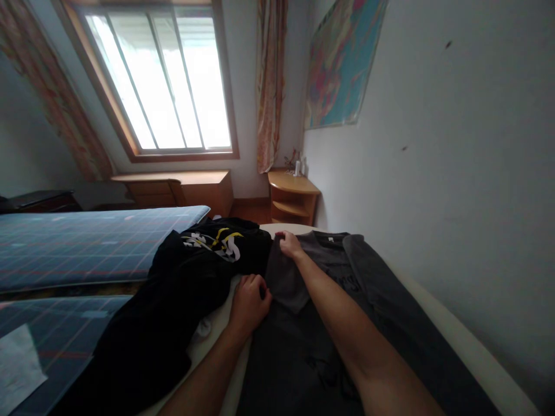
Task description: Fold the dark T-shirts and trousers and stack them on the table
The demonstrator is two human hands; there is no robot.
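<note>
A dark grey T-shirt point(281, 358) with black lettering lies spread out, its collar at the far end. My right hand point(289, 244) reaches across it and pinches the far left part of the shirt, by the sleeve. Nearer to me, my left hand point(250, 300) is closed at the shirt's left edge, thumb and fingers curled together on the cloth. Left of my hands lies a heap of black clothing point(191, 294) with a white and yellow print. Part of the grey shirt is hidden under my right forearm.
Blue plaid mattresses point(87, 242) are at the left, with a white paper point(19, 367) on the nearer one. A wall point(468, 202) runs along the right. Beyond stand a corner shelf point(295, 182) and a wooden desk point(203, 178) under the window.
</note>
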